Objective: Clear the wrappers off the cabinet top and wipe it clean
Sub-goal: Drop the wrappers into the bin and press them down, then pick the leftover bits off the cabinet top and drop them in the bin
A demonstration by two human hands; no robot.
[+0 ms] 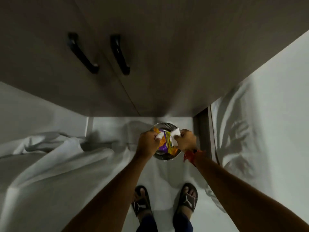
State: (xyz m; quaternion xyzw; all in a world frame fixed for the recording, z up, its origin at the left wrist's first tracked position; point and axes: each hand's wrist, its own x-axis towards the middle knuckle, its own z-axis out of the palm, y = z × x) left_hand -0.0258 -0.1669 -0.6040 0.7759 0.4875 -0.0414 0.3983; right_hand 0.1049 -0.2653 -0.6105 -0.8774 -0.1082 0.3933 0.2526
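I look straight down at a round metal bin (165, 157) on the white floor. Crumpled wrappers (164, 143), purple, yellow and orange, with white paper scraps, sit bunched over its mouth. My left hand (147, 142) grips the bundle from the left and my right hand (186, 139) holds it from the right with a white paper piece (175, 133) between the fingers. A red thread band (190, 154) circles my right wrist. The cabinet top is not in sight.
A brown cabinet front (150, 64) with two black handles (82, 53) rises ahead of the bin. White bedding (50, 164) lies at the left, a white sheet (259, 123) at the right. My feet in black slides (188, 198) stand just behind the bin.
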